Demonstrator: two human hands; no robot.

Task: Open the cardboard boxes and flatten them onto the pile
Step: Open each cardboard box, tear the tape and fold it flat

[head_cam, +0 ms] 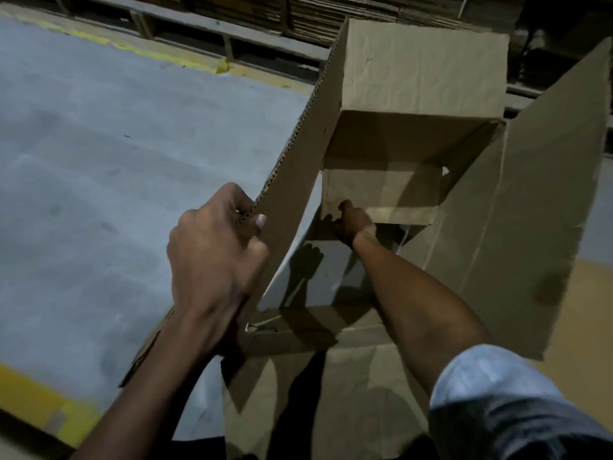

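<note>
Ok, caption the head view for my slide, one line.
Left hand grips a flap edge of an open cardboard box while the right hand reaches inside.

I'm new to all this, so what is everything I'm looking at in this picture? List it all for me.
Cardboard box: one, brown, open and held up at centre right, flaps spread.
Flat cardboard: brown sheets, count unclear, on the floor at bottom centre under the box.
Floor: grey concrete, left half of the view.
Yellow floor lines: two, one at bottom left, one worn at upper left.
Stacked cardboard: brown, along the top edge, count too dim to tell.
Left hand: one, gripping the corrugated edge of the box's left flap.
Right hand: one, reaching inside the box at an inner flap; grip unclear.
Sleeve: one, light blue, rolled on the right arm, bottom right.
</note>
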